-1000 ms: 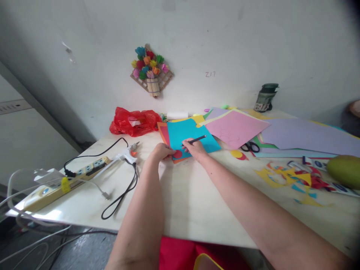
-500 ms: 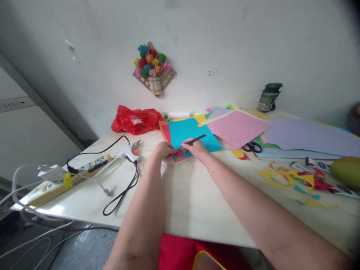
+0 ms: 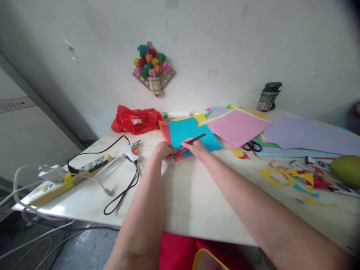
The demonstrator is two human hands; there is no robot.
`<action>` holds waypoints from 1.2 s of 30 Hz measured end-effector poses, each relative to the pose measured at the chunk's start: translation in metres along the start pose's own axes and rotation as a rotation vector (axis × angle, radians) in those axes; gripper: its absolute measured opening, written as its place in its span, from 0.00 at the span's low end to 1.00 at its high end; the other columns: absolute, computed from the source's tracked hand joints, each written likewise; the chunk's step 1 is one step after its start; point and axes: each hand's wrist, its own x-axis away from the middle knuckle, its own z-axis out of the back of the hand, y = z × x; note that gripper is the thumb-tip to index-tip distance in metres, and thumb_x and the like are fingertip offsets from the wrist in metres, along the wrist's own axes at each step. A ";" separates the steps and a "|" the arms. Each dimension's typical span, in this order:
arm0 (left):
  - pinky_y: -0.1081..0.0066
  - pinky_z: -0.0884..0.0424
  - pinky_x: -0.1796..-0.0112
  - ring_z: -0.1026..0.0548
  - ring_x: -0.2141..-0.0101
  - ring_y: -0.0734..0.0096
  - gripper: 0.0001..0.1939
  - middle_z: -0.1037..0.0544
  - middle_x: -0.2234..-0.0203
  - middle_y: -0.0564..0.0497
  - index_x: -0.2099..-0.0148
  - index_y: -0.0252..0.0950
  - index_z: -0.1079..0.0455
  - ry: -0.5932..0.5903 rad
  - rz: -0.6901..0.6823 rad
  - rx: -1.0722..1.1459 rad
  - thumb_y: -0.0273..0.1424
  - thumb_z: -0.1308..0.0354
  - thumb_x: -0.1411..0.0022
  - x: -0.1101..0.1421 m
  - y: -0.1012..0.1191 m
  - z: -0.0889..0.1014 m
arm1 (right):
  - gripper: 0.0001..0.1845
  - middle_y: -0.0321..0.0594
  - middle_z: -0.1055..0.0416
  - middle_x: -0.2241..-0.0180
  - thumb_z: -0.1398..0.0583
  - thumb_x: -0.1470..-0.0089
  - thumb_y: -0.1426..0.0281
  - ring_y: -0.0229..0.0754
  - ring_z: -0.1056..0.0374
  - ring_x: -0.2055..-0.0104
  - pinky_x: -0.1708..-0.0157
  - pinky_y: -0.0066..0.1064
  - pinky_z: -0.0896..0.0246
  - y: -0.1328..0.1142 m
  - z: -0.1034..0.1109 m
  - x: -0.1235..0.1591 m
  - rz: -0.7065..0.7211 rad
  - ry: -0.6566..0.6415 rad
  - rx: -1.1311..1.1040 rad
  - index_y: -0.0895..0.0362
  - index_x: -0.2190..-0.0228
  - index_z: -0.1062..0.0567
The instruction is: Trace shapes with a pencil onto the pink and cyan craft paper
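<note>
My right hand (image 3: 196, 147) grips a dark pencil (image 3: 197, 138), its tip down on a small red paper circle (image 3: 179, 153). That circle lies on the near corner of a blue paper sheet (image 3: 191, 135), which rests on orange and red sheets. My left hand (image 3: 164, 150) lies closed beside it, with its fingertips pressing the red circle down. Both forearms reach out over the pale table (image 3: 182, 195).
A white glue gun (image 3: 128, 153) with a black cord and a power strip (image 3: 67, 178) lie at the left. A red plastic bag (image 3: 135, 120) sits at the back. Pink (image 3: 236, 127) and lilac sheets, black scissors (image 3: 251, 146), paper scraps (image 3: 298, 178) and a green fruit (image 3: 347, 170) fill the right.
The pencil tip and my right hand shifted slightly along the red circle. My left hand stays on it. The view moved a little.
</note>
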 end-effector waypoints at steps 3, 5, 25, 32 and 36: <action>0.79 0.37 0.82 0.34 0.86 0.78 0.10 0.32 0.88 0.58 0.69 0.35 0.31 0.025 0.002 -0.013 0.34 0.39 0.54 0.002 0.000 -0.001 | 0.03 0.35 0.30 0.80 0.41 0.57 0.72 0.34 0.32 0.78 0.74 0.26 0.36 0.000 0.000 0.000 -0.006 -0.003 0.019 0.59 0.75 0.30; 0.79 0.37 0.81 0.33 0.85 0.77 0.14 0.32 0.88 0.58 0.63 0.35 0.32 0.046 -0.002 -0.037 0.34 0.39 0.54 0.002 0.000 -0.001 | 0.04 0.35 0.29 0.80 0.41 0.56 0.72 0.34 0.32 0.78 0.74 0.25 0.36 0.002 0.001 -0.001 -0.010 -0.011 0.045 0.59 0.74 0.30; 0.79 0.36 0.71 0.29 0.69 0.73 0.11 0.25 0.69 0.53 0.64 0.36 0.29 0.043 -0.206 -0.097 0.30 0.43 0.54 0.011 -0.006 0.020 | 0.05 0.38 0.27 0.77 0.41 0.56 0.68 0.38 0.29 0.73 0.71 0.29 0.35 0.016 0.002 -0.008 0.095 -0.020 0.282 0.57 0.74 0.28; 0.75 0.35 0.67 0.30 0.68 0.72 0.17 0.26 0.71 0.51 0.62 0.35 0.29 0.193 -0.332 -0.025 0.39 0.41 0.53 0.012 -0.020 0.003 | 0.04 0.37 0.28 0.78 0.42 0.56 0.69 0.37 0.30 0.75 0.72 0.28 0.35 0.015 0.000 -0.008 0.065 -0.036 0.231 0.57 0.73 0.29; 0.71 0.38 0.58 0.33 0.59 0.64 0.18 0.27 0.66 0.50 0.63 0.39 0.27 0.298 -0.399 -0.237 0.43 0.38 0.57 0.010 -0.017 -0.005 | 0.05 0.37 0.28 0.77 0.41 0.56 0.69 0.37 0.30 0.75 0.71 0.28 0.36 0.015 0.001 -0.008 0.090 -0.021 0.279 0.57 0.73 0.29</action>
